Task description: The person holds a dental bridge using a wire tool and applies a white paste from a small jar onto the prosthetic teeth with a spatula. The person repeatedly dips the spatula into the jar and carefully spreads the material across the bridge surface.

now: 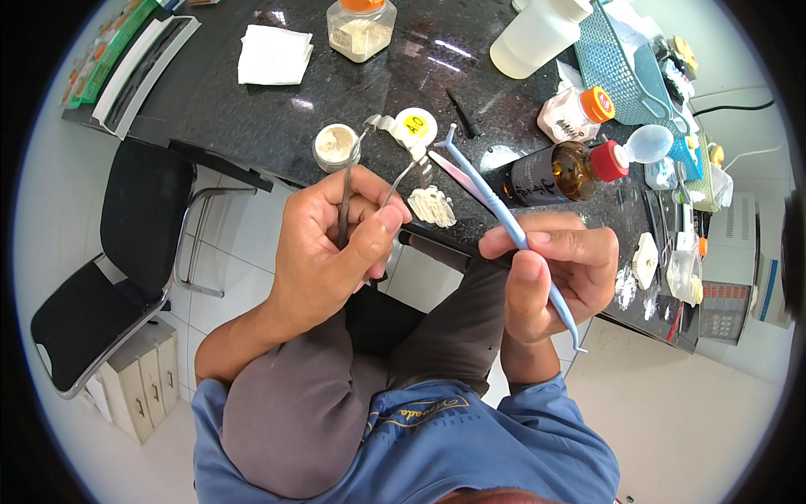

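Head view: dark tabletop (pixel 277 113) bearing a blue basket (pixel 613 71) and an amber bottle (pixel 541 175), which crowds the space just beyond the right hand (pixel 561 273). Hands apart: the right pinches a blue double-ended instrument (pixel 504 216) midshaft, presumably for fine control; the left hand (pixel 336 244) grips a 2-pronged metal instrument (pixel 344 202), prongs spread, near the tabletop's edge. An open jar (pixel 323 162) and cream-coloured patch (pixel 432 207) lie close by, seemingly for easy reach.
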Motion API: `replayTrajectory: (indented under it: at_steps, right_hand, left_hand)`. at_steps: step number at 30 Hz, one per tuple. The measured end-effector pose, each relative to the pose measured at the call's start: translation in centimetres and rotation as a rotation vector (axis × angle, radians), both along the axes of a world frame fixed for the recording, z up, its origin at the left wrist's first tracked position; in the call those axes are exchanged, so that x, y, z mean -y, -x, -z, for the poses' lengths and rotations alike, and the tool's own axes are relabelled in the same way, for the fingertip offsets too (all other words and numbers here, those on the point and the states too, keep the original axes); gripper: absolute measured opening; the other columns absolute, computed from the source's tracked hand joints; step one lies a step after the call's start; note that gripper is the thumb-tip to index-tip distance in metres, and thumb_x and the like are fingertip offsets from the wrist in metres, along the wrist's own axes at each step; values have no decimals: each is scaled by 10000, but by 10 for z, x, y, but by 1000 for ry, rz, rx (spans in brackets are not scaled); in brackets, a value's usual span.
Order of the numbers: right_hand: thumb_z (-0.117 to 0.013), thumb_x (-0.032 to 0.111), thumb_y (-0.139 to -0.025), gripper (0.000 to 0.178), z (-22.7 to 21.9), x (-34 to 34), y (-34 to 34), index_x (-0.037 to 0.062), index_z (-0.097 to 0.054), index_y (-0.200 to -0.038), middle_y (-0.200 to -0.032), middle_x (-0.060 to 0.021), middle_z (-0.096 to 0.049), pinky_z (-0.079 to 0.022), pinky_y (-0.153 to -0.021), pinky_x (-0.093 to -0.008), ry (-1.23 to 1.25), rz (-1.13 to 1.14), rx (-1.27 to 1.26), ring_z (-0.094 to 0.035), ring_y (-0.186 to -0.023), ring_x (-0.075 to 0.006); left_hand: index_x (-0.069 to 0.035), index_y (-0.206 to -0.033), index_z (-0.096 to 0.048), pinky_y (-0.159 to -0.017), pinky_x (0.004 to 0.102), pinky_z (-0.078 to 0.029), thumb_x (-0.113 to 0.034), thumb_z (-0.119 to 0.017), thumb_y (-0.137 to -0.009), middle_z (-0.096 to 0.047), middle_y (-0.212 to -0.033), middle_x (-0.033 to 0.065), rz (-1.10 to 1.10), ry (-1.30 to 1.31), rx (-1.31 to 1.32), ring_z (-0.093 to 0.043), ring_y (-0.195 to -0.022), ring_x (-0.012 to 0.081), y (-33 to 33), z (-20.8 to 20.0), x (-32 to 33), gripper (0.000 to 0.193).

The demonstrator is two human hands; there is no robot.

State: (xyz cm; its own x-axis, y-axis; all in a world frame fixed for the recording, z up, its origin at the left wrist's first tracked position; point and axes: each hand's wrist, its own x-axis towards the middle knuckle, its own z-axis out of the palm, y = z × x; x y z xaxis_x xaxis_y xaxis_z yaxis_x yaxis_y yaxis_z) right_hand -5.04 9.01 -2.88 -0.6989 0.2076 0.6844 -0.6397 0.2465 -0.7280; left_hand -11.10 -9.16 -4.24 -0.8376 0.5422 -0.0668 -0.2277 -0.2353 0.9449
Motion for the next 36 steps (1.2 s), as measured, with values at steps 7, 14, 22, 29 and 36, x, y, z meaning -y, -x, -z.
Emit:
replayTrajectory:
  at_steps: [7, 14, 22, 29, 36]
  right_hand:
    - [-665, -76, -725, 190, 3, 4, 3, -51, -508, -829, -726, -189, -641, -527, -549, -245, -61, 32, -10, -661, -667, -200]
    - [-671, -89, -699, 189, 4, 4, 2, -56, -523, -812, -712, -187, -645, -526, -541, -246, -97, 60, 14, -665, -670, -198]
    - [-671, -83, -704, 189, 2, 4, 2, -60, -528, -825, -726, -188, -647, -532, -552, -248, -86, 78, 36, -670, -666, -205]
    - [-667, -82, -709, 183, 3, 3, 2, -58, -530, -827, -728, -191, -648, -530, -558, -246, -80, 76, 29, -672, -664, -207]
    - [-669, -83, -705, 184, 4, 5, 1, -53, -532, -825, -718, -185, -651, -524, -553, -245, -80, 90, 37, -673, -666, -203]
  left_hand:
    - [1, -834, -531, -346, 159, -251, -224, -563, -889, -441, -467, -13, -66, 17, -44, -340, -359, 13, -3, 3, -5, 234]
    - [3, -836, -532, -347, 157, -249, -223, -566, -887, -442, -472, -16, -65, -5, -47, -342, -362, 12, -3, 5, -5, 235]
    - [5, -838, -534, -347, 160, -249, -216, -562, -888, -440, -471, -17, -66, -6, -32, -335, -361, 11, -3, 5, -5, 229]
    - [3, -833, -534, -348, 161, -249, -222, -565, -886, -436, -468, -18, -64, 1, -28, -336, -359, 11, -3, 3, -5, 234]
    - [0, -828, -532, -346, 157, -248, -233, -563, -889, -438, -467, -17, -76, 14, -30, -336, -356, 11, -3, 4, -5, 242]
